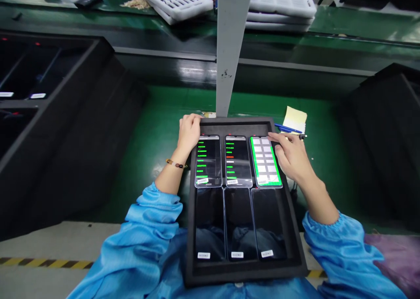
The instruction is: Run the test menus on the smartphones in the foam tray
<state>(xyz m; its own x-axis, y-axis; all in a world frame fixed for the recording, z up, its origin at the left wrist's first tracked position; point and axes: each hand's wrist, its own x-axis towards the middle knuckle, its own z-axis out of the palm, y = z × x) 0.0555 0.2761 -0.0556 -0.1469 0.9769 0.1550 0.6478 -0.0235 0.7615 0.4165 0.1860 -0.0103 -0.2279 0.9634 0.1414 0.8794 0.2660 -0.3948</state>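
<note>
A black tray (193, 229) holds two rows of smartphones, its near end against my body. My left hand (189, 133) grips the tray's far left corner, fingers curled over the rim. Beside it lies a phone with green text lines (208, 161); the middle phone (239, 161) shows green, red and white lines. My right hand (292, 154) is at the right rim, index finger stretched to the top corner of the phone with a green-bordered grid (265, 161). Its lower fingers are partly hidden. The near row has dark screens, including the middle dark phone (239, 224), with white labels.
A blue pen (288, 128) and yellow notepaper (295, 116) lie beyond my right hand, near a dark pen end (302, 137). A grey post (229, 50) rises behind the tray. Black foam trays (98, 115) flank the left; another black stack (383, 150) stands right. White trays (182, 1) lie farther back.
</note>
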